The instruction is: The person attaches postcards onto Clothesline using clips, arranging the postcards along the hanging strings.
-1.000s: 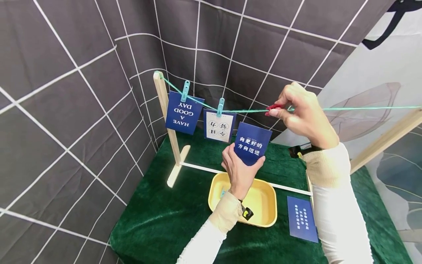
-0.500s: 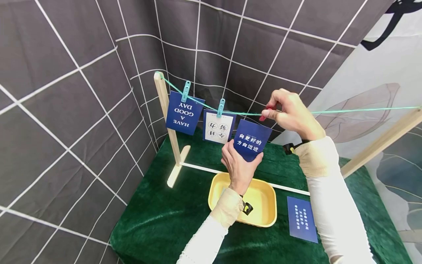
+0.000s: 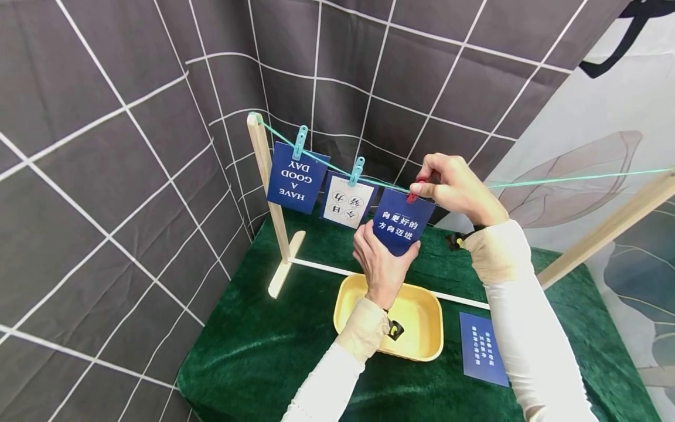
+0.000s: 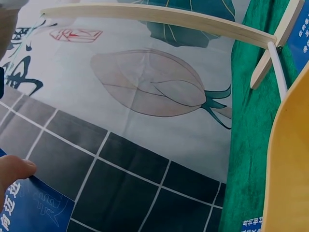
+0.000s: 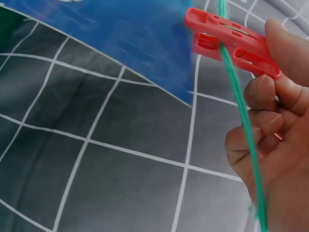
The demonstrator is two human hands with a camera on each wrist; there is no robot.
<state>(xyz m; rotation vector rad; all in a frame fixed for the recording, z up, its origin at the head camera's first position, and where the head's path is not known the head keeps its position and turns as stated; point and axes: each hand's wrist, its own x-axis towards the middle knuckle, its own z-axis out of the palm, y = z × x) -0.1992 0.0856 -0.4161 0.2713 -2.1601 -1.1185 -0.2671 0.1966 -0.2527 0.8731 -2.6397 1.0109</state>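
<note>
My left hand (image 3: 382,264) holds a blue card (image 3: 398,220) with white lettering by its lower part, its top edge up at the green string (image 3: 554,180). In the left wrist view only the thumb (image 4: 17,169) and a corner of that card show. My right hand (image 3: 456,184) pinches a red clothespin (image 5: 231,41) between thumb and forefinger. In the right wrist view the string runs through the clothespin, whose front end overlaps the card's edge. To the left, a "Have a good day" card (image 3: 297,181) and a white-faced card (image 3: 345,202) hang from blue clothespins (image 3: 356,171).
A yellow basin (image 3: 422,316) stands on the green cloth (image 3: 253,351) beneath my left arm. Another blue card (image 3: 481,349) lies to its right, partly behind my right sleeve. Wooden posts (image 3: 269,193) hold the string, and a white rod (image 3: 321,267) joins them low down.
My right hand has moved left and slightly down with the red clothespin, bringing it from the bare string onto the card's top edge. The left hand has barely moved.
</note>
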